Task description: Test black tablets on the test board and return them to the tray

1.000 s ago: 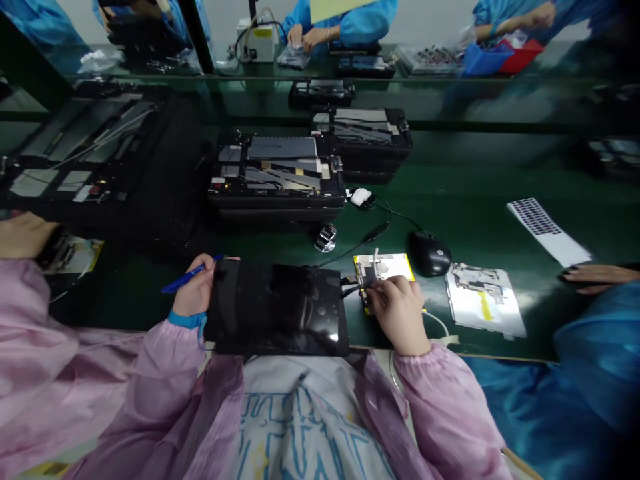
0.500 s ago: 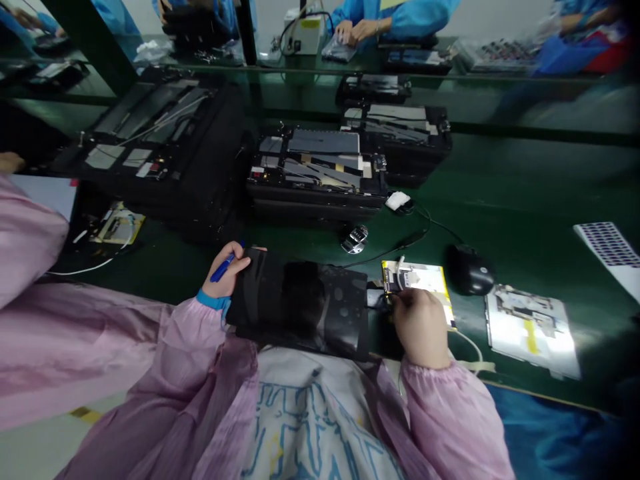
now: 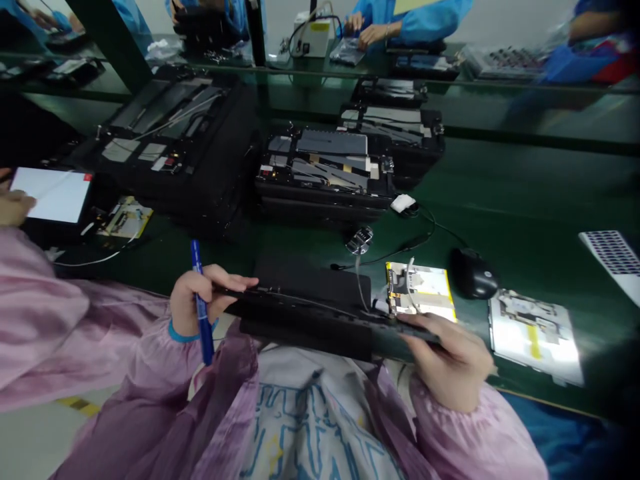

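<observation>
A thin black tablet-sized panel is tipped up and seen almost edge-on in front of my body. My left hand pinches its left end and also holds a blue pen, which stands upright across the fingers. At the other end, my right hand has its thumb and fingers closed on the panel. Behind it lies a flat black sheet or pad. Just beyond my right fingers is a yellow-edged circuit board with a white cable. The panel's face cannot be made out.
Stacks of black device housings stand ahead, with a taller stack left. A mouse, a silver plate and a label sheet lie right. At left, another person's hand touches a white-lit screen.
The panel has gone from lying face up to being tipped on edge. My right hand has left the cable beside the board and grips the panel's right end. The pen now points upright.
</observation>
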The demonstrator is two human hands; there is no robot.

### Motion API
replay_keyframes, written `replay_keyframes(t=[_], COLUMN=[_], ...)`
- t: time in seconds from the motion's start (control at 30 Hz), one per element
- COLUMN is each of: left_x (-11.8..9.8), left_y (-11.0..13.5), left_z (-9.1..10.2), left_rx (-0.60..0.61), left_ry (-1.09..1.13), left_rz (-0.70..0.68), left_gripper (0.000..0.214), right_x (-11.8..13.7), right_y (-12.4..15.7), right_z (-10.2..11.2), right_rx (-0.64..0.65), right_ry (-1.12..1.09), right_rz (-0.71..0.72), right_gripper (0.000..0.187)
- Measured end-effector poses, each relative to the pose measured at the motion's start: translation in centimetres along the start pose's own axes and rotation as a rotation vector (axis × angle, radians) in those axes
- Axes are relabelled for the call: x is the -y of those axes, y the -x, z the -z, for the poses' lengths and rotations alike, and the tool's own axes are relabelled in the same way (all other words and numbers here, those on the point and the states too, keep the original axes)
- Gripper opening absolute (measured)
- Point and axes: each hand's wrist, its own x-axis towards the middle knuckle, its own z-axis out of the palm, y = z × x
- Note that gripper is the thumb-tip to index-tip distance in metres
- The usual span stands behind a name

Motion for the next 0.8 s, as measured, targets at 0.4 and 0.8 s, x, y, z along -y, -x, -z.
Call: replay_keyframes(t=[0.4,0.8], left_x=[-0.7,1.7], left_y=[2.5,3.3], left_z=[2.1,2.4], left_rx=[0.298,0.469], left_ry=[-0.432,-0.560], left_rz=[-0.025,0.024], left_gripper=[0.029,0.019], right_x=[-2.2,-0.9], right_y=[4.1,4.2], right_z=[-1.3,-5.7], right_rx=[0.121,0.228], right_ry=[0.032,0.411], right_rz=[0.297,-0.038], right_gripper=[0.049,0.039])
